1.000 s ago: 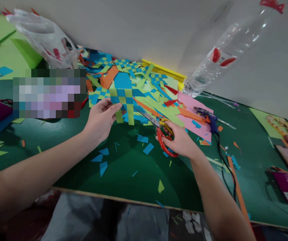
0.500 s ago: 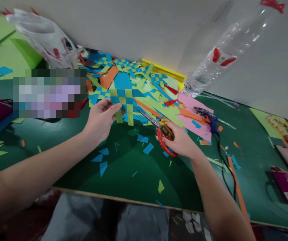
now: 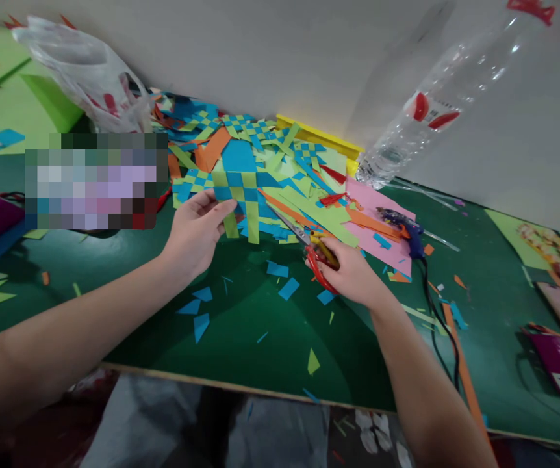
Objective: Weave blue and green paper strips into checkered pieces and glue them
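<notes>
Between thumb and fingers, my left hand (image 3: 195, 231) pinches the left edge of a woven paper piece (image 3: 238, 194), a blue and light-green checkerboard with green strip ends hanging down. My right hand (image 3: 351, 270) grips scissors (image 3: 321, 263) by their red and yellow handles. The blades point up and left, toward the right side of the woven piece, and appear to be apart from it. Behind both lies a heap of paper strips and other woven pieces (image 3: 255, 130).
Blue scraps (image 3: 288, 288) lie on the green table (image 3: 163, 338). A glue gun (image 3: 409, 237) with a black cord rests on pink paper (image 3: 358, 195) at right. A plastic bottle (image 3: 426, 117) leans at the wall; a plastic bag (image 3: 85, 78) stands back left.
The scissors' handles have drawn closer together and the blades look more closed. My left hand and the woven paper piece have hardly moved.
</notes>
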`<move>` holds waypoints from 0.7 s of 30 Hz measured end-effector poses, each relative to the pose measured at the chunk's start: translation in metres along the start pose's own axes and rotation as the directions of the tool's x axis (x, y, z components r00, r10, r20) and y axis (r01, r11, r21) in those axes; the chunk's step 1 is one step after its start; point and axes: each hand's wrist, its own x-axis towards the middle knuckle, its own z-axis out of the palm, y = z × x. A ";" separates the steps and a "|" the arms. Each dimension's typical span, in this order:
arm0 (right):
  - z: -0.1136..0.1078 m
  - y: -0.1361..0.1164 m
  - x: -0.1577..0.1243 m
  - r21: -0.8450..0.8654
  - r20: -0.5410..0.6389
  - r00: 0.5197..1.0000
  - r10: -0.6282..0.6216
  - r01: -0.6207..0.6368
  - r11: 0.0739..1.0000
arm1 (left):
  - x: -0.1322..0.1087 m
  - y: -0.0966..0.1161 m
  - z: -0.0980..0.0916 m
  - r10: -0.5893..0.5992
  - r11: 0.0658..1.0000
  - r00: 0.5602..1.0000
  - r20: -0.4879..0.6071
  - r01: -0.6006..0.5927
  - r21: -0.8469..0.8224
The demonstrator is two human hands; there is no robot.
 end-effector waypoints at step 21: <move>0.003 0.009 0.000 -0.197 -0.015 1.000 0.002 -0.005 0.980 | 0.001 0.001 -0.002 0.040 0.996 0.999 -0.017 -0.041 -0.073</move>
